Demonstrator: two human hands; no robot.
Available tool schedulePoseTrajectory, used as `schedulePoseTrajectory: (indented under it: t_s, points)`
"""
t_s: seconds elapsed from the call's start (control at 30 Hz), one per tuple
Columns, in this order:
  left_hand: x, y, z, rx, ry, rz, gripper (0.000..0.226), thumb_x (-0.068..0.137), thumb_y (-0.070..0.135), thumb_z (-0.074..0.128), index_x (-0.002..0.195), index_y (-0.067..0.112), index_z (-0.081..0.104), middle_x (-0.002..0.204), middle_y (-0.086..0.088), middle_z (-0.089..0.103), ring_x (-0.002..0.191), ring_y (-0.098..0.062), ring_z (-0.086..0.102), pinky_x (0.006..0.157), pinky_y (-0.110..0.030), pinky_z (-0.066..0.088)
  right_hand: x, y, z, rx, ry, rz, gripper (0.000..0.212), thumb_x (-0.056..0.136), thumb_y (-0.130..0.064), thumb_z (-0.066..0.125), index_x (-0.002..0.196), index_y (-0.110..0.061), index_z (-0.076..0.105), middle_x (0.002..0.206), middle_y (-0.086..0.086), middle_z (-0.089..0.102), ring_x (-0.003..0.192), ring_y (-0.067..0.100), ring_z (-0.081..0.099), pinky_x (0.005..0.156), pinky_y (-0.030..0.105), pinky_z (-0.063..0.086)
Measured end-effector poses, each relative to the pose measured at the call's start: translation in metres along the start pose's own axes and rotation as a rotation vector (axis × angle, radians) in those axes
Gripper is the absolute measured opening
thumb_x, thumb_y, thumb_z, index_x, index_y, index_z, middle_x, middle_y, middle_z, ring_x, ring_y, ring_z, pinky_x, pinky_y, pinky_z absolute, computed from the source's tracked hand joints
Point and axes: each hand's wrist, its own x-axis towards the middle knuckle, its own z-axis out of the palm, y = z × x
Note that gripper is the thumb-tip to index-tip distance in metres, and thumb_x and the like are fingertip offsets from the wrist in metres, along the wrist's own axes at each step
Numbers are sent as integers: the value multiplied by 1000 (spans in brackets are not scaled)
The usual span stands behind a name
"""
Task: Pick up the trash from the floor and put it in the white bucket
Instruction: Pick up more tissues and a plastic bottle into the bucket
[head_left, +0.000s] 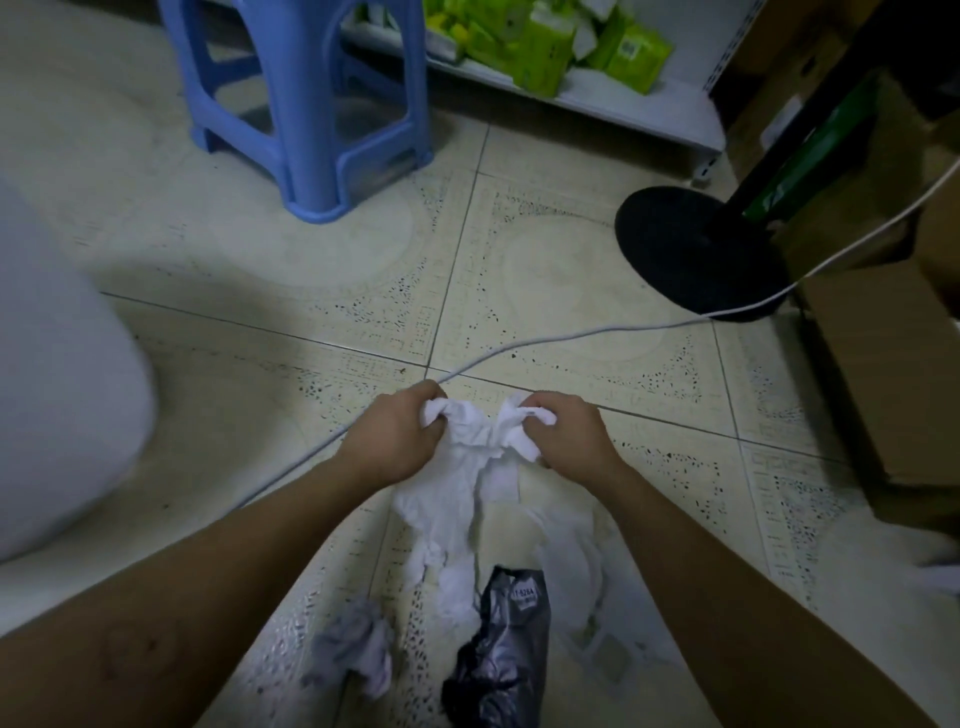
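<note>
White paper trash (470, 467) is clenched by left hand (397, 434) and right hand (566, 434).

White crumpled tissue paper (480, 457) is hanging in a bunched, trailing mass above the tiled floor. A dark grey plastic wrapper (506, 649) bearing a printed label is lying crumpled below it. A grey-white wad (358, 649) is lying just left of the wrapper. The white bucket (57, 395) is standing at far left, blurred.

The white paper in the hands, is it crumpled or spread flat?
Crumpled: both hands, left and right, bunch the white paper, wrinkled folds hanging below.
</note>
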Motion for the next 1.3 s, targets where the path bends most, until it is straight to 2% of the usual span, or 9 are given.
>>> schedulePoseTrajectory:
  t_s: [0.23,0.33,0.5,0.63,0.73,0.87,1.0,1.1,1.3]
  points:
    - [-11,-24,-34,272,-16,-58,53,95,52,20,92,17,59,85,-9,59,79,-28,59,72,-34,49,-7,-42,3,41,-12,-44,34,86,-12,49,56,-29,51,58,-10,54,58,8,48,52,16,34]
    - [-17,-29,-45,263,-83,-99,61,97,49,11,109,13,59,104,-17,66,92,-31,61,84,-37,49,-11,-57,7,29,-83,-47,22,87,-17,50,70,-23,64,66,-11,60,63,7,54,56,15,39]
    - [-25,-33,-70,205,-47,-105,24,99,26,34,102,16,56,103,-12,70,88,-29,63,70,-31,44,-17,-70,10,130,-123,-21,20,87,-36,58,93,-22,71,97,-7,71,87,8,63,71,24,47]
    - [-21,-24,-100,48,43,-47,27,86,2,46,98,15,66,92,-9,72,81,-29,66,68,-32,51,-14,-89,-3,112,-88,-51,18,88,-11,53,88,-21,69,88,-1,71,76,16,68,73,29,56]
    - [-16,-7,-131,59,159,-15,15,90,14,45,89,10,60,92,-10,68,82,-27,62,67,-31,45,-11,-117,-22,184,-50,-105,26,89,0,48,77,-14,66,84,11,69,64,22,69,59,25,60]
    - [-10,18,-198,207,350,-44,34,84,51,51,87,17,50,83,-2,59,77,-26,57,66,-34,46,-6,-176,-56,224,8,-189,22,91,-1,48,84,-11,65,88,9,65,59,22,67,45,10,45]
    - [-8,26,-277,274,367,-1,23,92,31,47,101,10,45,97,-15,64,89,-37,60,75,-44,50,2,-255,-80,220,62,-303,27,81,-3,53,103,-19,57,87,6,63,53,23,63,51,33,55]
    - [-13,23,-334,285,391,-14,23,94,18,44,115,10,40,104,-20,66,96,-39,61,80,-43,49,4,-316,-86,214,100,-405,18,75,-4,57,88,-16,59,74,6,69,53,26,65,55,45,57]
    - [-54,-1,-428,136,481,-68,10,90,17,54,95,11,48,81,-12,72,68,-30,71,48,-23,51,-3,-429,-62,256,164,-634,17,75,-9,65,73,-26,68,72,-4,67,59,11,58,63,32,52]
